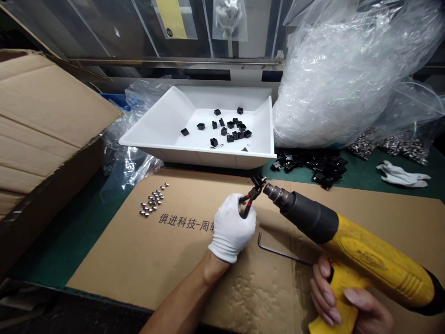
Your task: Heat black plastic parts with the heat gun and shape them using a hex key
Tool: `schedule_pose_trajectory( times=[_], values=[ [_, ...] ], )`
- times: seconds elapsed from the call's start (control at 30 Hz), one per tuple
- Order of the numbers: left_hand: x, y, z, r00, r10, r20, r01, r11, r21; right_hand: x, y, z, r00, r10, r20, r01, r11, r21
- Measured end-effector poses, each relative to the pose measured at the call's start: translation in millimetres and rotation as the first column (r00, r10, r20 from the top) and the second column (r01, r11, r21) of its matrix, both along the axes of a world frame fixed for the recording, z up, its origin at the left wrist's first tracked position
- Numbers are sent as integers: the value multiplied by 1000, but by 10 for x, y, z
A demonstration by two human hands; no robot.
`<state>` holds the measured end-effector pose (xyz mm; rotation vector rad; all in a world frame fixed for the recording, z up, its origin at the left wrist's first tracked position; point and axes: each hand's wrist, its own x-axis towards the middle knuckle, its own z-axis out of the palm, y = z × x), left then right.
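My left hand [233, 227], in a white glove, is closed round the handles of a pair of pliers [251, 198]. A small black part [257, 180] sits in the jaws, with a shiny metal piece at its right side. Bare-skinned, my right hand [330, 292] grips a yellow heat gun [368, 253] by its handle. The gun's metal nozzle [274, 192] points left and up, close beside the black part. Between the hands, a hex key [281, 253] lies on the cardboard sheet [194, 264]; its right end is hidden near my right fingers.
Several small metal pieces [153, 202] lie at the left of the cardboard. Behind stands a white tray [194, 155] with several black parts. A black pile [327, 169], a large plastic bag [333, 79] and a white glove [401, 175] are at right; a cardboard box [45, 120] is at left.
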<state>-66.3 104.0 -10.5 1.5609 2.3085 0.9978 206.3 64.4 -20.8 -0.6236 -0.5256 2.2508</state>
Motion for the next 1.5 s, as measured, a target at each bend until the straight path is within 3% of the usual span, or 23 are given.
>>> schedule_pose_trajectory(
  times=[1.5],
  values=[
    [7, 3, 14, 1000, 7, -11, -7, 1000, -12, -25, 30, 68, 999, 15, 52, -13, 1000, -28]
  ],
)
